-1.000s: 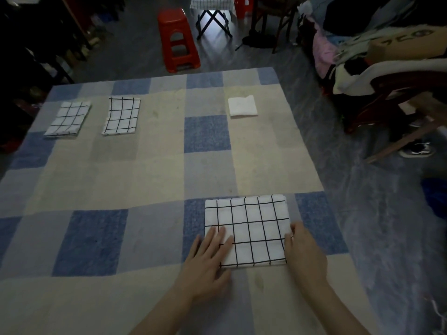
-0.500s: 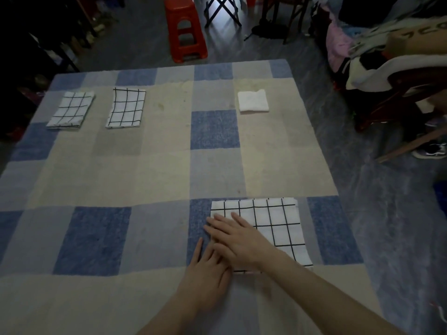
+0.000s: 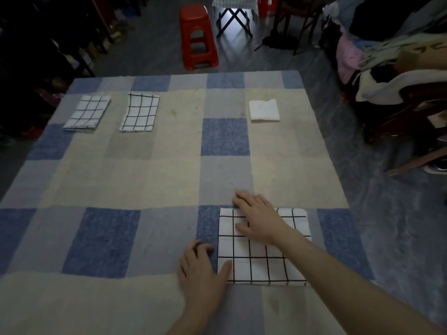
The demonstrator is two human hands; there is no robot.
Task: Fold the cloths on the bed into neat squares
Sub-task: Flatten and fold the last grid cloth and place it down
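Note:
A folded white cloth with a black grid lies near the front of the checked bed cover. My right hand lies flat across its far left part, fingers reaching past the far edge. My left hand rests on the cover beside the cloth's near left corner, its fingers curled and its thumb touching the cloth's edge. Two folded grid cloths lie at the far left. A folded plain white cloth sits at the far right.
Beyond the bed's far edge stand a red plastic stool and a folding stool. A chair piled with clothes is to the right. Dark shelving runs along the left.
My right hand slid from the cloth's right edge across to its far left part. My left hand drew back off the cloth to its near left corner and curled.

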